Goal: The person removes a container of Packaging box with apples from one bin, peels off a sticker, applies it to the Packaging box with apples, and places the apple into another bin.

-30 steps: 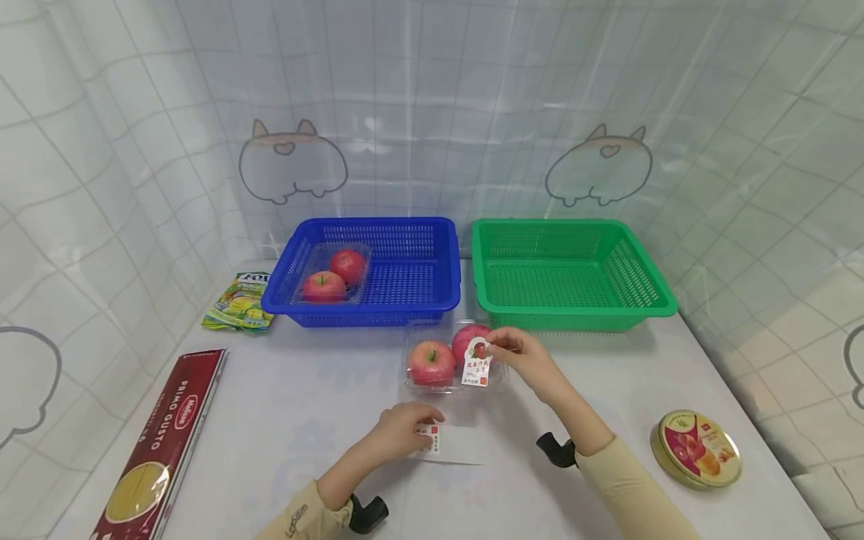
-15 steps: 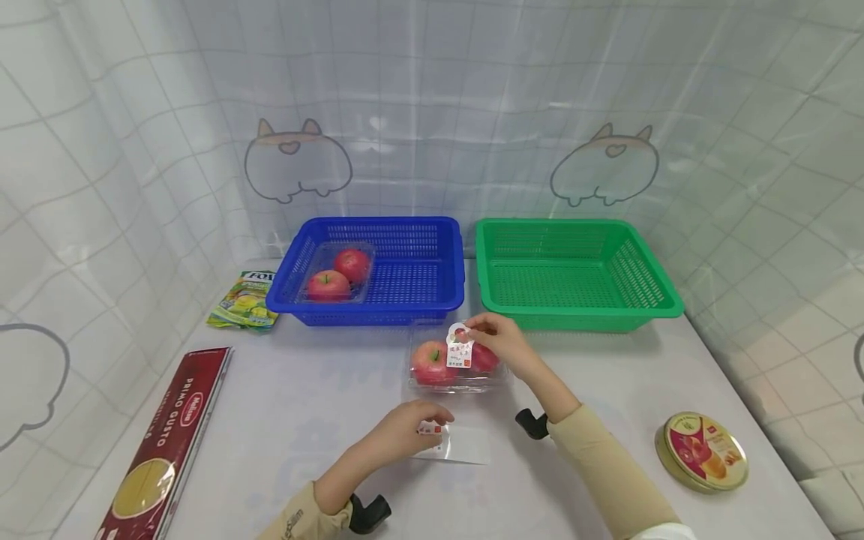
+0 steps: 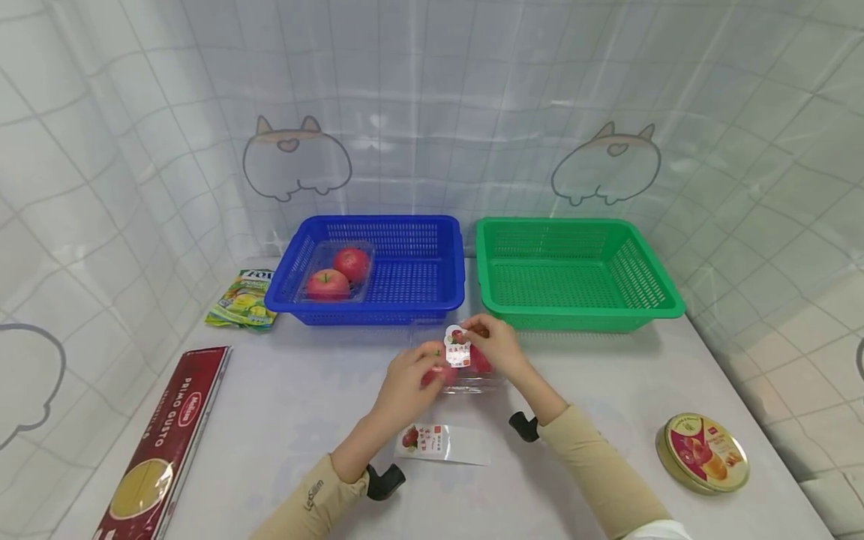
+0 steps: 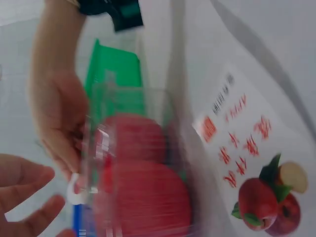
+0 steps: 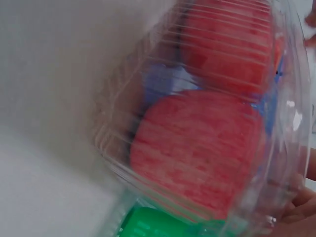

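A clear plastic box (image 3: 482,385) with two red apples (image 3: 481,362) stands in front of the baskets. Over its lid, my right hand (image 3: 498,346) pinches the top end of a white apple-picture sticker (image 3: 458,355) between thumb and fingers. My left hand (image 3: 405,384) is over the box's left part, fingers apart and loosely bent, with nothing held in them; it hides part of the left apple. In the left wrist view its fingers spread beside the lid. A backing sheet with another apple sticker (image 3: 424,440) lies flat on the table before the box.
A blue basket (image 3: 378,307) holds another box of two apples (image 3: 328,285). A green basket (image 3: 580,310) stands to its right. On the left are a green-yellow packet (image 3: 243,300) and a red spaghetti pack (image 3: 165,442); at right, a round tin (image 3: 703,452).
My right hand has brought the sticker left, onto the box lid's middle. My left hand has left the backing sheet and moved forward to the box's left side.
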Tool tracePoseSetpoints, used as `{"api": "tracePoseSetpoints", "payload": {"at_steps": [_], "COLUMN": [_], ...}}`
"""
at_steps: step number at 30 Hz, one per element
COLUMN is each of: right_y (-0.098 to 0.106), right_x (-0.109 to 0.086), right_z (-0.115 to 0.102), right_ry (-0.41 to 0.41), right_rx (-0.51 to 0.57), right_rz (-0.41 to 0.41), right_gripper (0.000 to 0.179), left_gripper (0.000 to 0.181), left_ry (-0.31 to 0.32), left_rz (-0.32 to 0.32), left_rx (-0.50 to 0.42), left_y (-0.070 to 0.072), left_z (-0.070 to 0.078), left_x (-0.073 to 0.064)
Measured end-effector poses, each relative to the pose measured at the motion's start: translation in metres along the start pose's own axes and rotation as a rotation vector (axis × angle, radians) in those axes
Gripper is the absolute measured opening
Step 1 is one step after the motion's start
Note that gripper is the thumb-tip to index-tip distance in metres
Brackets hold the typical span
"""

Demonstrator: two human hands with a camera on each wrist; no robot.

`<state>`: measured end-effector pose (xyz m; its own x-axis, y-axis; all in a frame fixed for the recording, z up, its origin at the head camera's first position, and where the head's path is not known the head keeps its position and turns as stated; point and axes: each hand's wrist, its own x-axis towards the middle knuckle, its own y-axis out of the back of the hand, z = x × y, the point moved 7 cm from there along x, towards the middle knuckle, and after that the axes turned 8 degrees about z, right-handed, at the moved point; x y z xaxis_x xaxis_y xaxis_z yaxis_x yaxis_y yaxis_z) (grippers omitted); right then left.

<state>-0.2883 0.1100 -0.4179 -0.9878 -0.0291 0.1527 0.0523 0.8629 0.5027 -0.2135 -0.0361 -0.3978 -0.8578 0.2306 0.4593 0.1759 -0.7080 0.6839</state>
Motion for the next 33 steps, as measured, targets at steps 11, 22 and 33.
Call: {"api": "tracePoseSetpoints", "payload": {"at_steps": [11, 22, 33], "right_y": [-0.004, -0.012, -0.005], "right_x": [-0.009, -0.032, -0.040], "right_z": [-0.013, -0.018, -0.004], "right_ry": [0.244, 0.463, 0.366], "right_rx": [-0.291, -0.607, -0.615], "right_rz": [0.116, 0.258, 0.215], "right_gripper": [0.020, 0.020, 0.034], "left_gripper": [0.019, 0.035, 0.043], "left_ry": [-0.016, 0.092, 0.122], "left_rz": [0.065, -0.015, -0.074], "left_rx": [0.245, 0.280, 0.312], "left_y": [-0.022, -0.031, -0.033], "left_z": [-0.016, -0.029, -0.037], "left_x": [0.022, 0.024, 0.022]}}
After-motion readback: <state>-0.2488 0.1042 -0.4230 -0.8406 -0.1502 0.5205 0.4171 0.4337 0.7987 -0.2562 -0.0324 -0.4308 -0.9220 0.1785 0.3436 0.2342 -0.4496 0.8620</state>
